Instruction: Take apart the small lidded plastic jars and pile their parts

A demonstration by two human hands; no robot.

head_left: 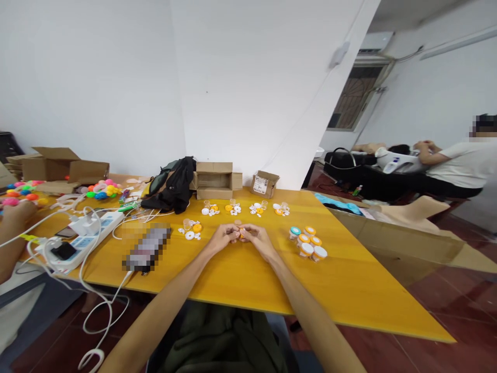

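Note:
Near the middle of the table my left hand (224, 238) and my right hand (258, 240) meet, fingers pinched together around a small orange piece (242, 233). Its exact kind is mostly hidden by my fingers. Just behind them lies a pale round disc (237, 222). To the left sits a group of loose parts: a clear cup (187, 225), an orange ring (197, 228) and a white disc (189, 235). More such groups, with white lids (205, 211) and orange discs (228, 208), line the back. On the right stand several capped clear jars (305, 239) with orange, white and teal lids.
A power strip (91, 241) with white cables and a blurred phone-like device (148, 248) lie to the left. Cardboard boxes (214, 181) and a black bag (171, 181) stand behind. Another person's hand (17, 217) is at far left, among colourful balls (103, 189). Someone sits at far right.

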